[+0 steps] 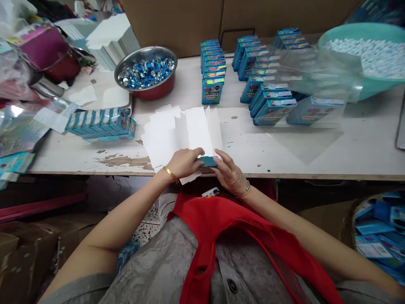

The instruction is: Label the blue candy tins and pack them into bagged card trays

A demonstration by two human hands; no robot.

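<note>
Along the front edge of a worn white worktable [240, 154], a person's left hand [186, 163] and right hand [232, 175] pinched a small blue box [208, 161] from either side, near loose white sheets [163, 137]. Squaring or closing the box looked to be underway; the next move seemingly called for steady finger pressure.

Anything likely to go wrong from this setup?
1. Blue box is between the left hand and right hand, right at the front edge of the table; a slip might drop it.
2. White sheets lie loosely overlapped by the hands, one poking past that edge; a brush could pull some off.
3. The row of upright boxes beyond might topple if knocked.
</note>
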